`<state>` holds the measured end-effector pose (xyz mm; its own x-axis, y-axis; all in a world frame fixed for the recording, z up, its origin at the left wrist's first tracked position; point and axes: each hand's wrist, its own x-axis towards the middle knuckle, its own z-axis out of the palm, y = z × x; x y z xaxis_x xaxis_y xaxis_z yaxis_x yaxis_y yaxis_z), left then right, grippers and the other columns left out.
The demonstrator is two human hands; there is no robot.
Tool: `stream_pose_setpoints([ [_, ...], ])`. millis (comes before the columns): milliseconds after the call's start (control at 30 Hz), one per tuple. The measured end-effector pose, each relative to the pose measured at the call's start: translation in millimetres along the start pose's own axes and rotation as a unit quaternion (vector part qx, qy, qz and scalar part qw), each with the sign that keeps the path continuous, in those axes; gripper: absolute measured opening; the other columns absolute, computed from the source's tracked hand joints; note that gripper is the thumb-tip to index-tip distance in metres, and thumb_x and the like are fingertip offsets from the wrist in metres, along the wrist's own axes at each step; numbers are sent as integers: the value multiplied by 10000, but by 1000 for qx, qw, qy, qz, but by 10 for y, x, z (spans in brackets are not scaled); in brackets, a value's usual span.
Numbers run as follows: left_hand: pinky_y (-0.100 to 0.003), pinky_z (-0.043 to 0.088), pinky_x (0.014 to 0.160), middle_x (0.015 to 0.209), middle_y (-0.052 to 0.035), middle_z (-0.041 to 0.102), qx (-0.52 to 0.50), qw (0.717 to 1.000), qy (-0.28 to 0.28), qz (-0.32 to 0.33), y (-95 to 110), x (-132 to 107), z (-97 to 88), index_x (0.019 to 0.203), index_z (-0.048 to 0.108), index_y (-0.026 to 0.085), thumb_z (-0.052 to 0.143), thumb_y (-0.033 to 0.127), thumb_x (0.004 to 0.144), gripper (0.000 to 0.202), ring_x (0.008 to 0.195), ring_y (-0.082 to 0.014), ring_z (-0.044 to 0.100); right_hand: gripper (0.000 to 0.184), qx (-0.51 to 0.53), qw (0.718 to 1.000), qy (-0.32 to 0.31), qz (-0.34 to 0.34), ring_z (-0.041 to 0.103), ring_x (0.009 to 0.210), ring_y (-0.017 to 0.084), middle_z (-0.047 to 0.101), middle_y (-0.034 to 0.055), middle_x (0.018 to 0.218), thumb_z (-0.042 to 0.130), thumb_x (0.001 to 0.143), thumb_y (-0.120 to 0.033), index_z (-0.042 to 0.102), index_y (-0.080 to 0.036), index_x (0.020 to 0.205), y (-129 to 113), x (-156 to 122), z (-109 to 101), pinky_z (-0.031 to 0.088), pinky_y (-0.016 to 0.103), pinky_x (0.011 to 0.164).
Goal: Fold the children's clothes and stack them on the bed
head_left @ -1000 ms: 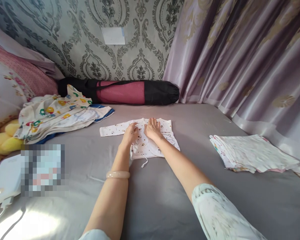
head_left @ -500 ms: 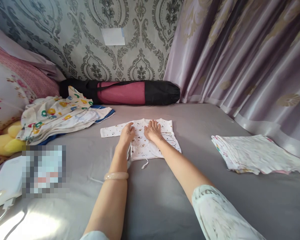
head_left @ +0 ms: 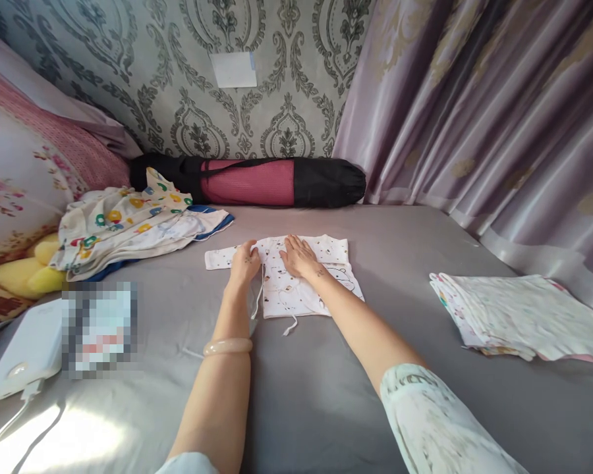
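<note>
A small white baby shirt [head_left: 296,299] with a tiny scattered print and a cartoon animal face lies flat on the grey bed sheet. Its left sleeve [head_left: 217,259] stretches out to the side, while the right sleeve lies folded across the body. My left hand [head_left: 246,263] is at the base of the outstretched sleeve, its fingers bent around the cloth and their tips partly hidden. Flat on the shirt's upper middle, my right hand [head_left: 299,257] rests palm down with fingers extended. White ties [head_left: 290,325] hang from the lower hem and the left side.
Rumpled children's clothes [head_left: 128,224] lie at the left, by a yellow plush toy [head_left: 29,273]. Nearer are a white power bank [head_left: 32,349] with a cable and a blurred item [head_left: 103,329]. Folded clothes [head_left: 518,316] lie right. A black-and-pink rolled bag [head_left: 247,182] lines the wall.
My left hand has slid left from the shirt's shoulder onto the sleeve. The right hand has shifted slightly left on the shirt and stays flat. The view has turned a little left.
</note>
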<state>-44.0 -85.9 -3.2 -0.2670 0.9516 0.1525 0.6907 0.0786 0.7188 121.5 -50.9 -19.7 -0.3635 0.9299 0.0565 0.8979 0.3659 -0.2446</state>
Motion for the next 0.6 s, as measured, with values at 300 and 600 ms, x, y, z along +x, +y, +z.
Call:
stream_pose_setpoints([
  [300,-517,392,1004,1169,-201,639,71,976,154,-139,-243,44,-274,1137,648,154,474,239,857,340,1203,-375,516,631,-3,999,-33,-7,143,1494,226,198,133,1616,214,1013,-396,269,-37,1528,12,-36,-76,72,370,1204],
  [600,-598,358,960,1278,-268,522,108,933,227,-258,-264,-6,-312,1087,583,130,553,286,821,310,1246,-446,418,580,-13,998,-58,3,177,1474,274,269,165,1591,276,1009,-355,334,-43,1494,-60,-11,-205,91,482,1182],
])
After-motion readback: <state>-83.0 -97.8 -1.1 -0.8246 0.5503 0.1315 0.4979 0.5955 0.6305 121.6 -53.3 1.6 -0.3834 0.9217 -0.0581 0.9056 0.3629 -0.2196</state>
